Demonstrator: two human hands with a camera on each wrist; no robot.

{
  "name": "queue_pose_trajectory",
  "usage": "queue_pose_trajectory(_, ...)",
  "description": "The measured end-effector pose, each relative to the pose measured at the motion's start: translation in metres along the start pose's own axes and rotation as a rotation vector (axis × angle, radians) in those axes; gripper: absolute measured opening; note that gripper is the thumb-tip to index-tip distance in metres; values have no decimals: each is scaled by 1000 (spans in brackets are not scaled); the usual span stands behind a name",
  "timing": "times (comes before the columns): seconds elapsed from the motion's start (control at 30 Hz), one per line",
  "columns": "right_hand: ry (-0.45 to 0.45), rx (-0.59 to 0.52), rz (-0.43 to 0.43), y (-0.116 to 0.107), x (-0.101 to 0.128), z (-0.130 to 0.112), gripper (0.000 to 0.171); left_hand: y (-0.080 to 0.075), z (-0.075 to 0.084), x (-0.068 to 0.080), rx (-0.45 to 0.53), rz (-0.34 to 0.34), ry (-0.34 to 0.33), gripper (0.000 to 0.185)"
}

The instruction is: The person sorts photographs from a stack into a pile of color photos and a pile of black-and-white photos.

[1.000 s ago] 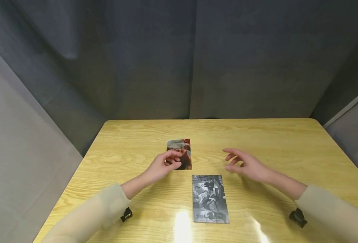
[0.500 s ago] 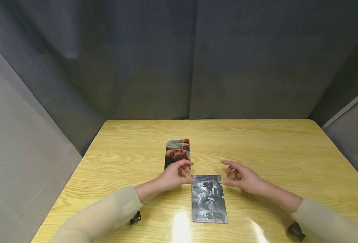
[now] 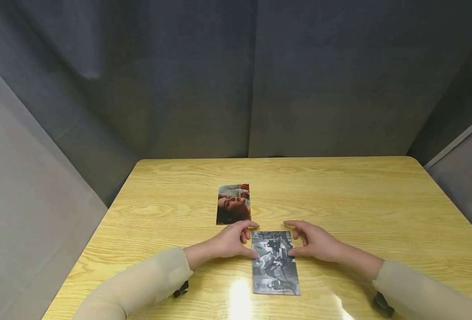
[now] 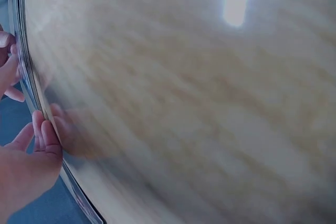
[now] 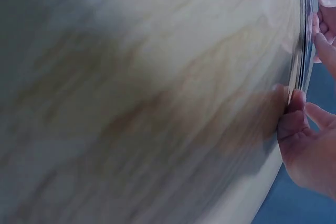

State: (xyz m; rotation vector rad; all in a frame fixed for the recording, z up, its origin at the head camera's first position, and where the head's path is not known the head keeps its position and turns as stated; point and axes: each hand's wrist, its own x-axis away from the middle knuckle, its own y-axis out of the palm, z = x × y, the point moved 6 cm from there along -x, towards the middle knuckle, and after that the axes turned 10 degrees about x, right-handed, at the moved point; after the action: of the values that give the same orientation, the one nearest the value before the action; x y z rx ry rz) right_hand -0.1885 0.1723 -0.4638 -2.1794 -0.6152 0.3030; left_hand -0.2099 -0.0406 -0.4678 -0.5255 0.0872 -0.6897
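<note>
Counter (image 3: 380, 204): pale yellow wood with a strong grain and rounded far corners, glossy enough to catch glare at the near edge.
Colour photo (image 3: 233, 204): flat on the counter, left of centre, long side running away from me.
Black-and-white photo (image 3: 275, 262): flat too, nearer, just right of the colour photo, corners almost meeting.

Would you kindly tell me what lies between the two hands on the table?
In the head view, the black-and-white photo lies between the left hand and the right hand, its far end flanked by their fingertips.
</note>
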Motion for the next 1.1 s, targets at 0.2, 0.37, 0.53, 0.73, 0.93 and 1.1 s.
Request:
queue_pose_trajectory(0.2, 3, 81, 12, 2, -1, -1, 78, 2, 0, 1, -78, 20, 54, 70)
queue_pose_trajectory(0.37, -3, 128, 20, 3, -1, 0, 73, 4, -3, 1, -112, 15, 31, 68)
queue_pose_trajectory(0.53, 3, 135, 25, 5, 0, 0, 71, 5, -2, 2, -111, 18, 31, 66)
queue_pose_trajectory(0.73, 16, 140, 43, 3, 1, -3, 70, 3, -1, 2, -108, 35, 40, 64)
queue_pose_trajectory(0.93, 12, 135, 51, 3, 1, -4, 70, 3, -3, 3, -86, 51, 20, 65)
queue_pose_trajectory(1.1, 14, 136, 74, 3, 3, -5, 69, 4, -3, 4, -67, 57, 25, 65)
